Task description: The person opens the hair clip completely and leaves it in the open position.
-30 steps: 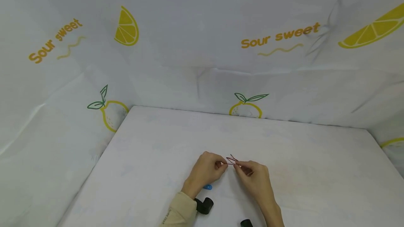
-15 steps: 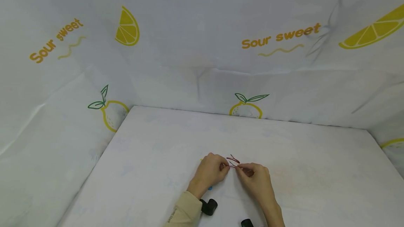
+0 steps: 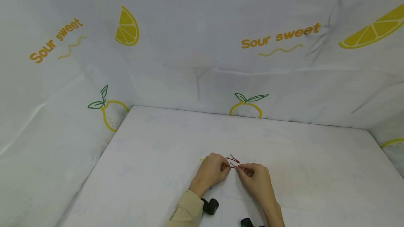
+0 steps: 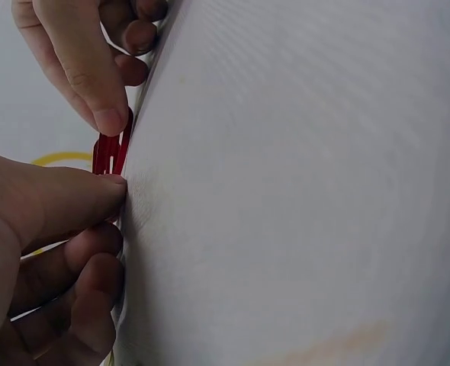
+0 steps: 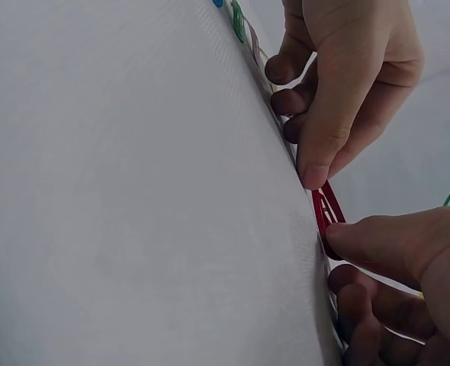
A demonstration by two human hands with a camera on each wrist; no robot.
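Note:
Between both hands is a red snap hair clip (image 3: 233, 166), its thin prong standing up from the frame. My left hand (image 3: 214, 169) pinches one end of it between thumb and fingers. The opposite end is pinched by my right hand (image 3: 256, 176). Fingertips cover both ends, while the slotted red middle of the clip (image 4: 110, 156) shows in the left wrist view. Just beyond the hands, a second red snap clip (image 3: 233, 158) lies on the white table, its prong also raised.
A yellow piece (image 3: 201, 159) peeks out beside the left hand, and a blue one (image 3: 210, 188) beneath that wrist. Black objects (image 3: 210, 206) lie by the left sleeve, another (image 3: 247, 222) at the front edge. Green (image 5: 238, 21) and purple (image 5: 255, 46) clips show in the right wrist view.
Both hands have shifted slightly right and toward the body with the pinched clip, separating it from the other red clip in view. The yellow piece has come into sight beside the left hand.

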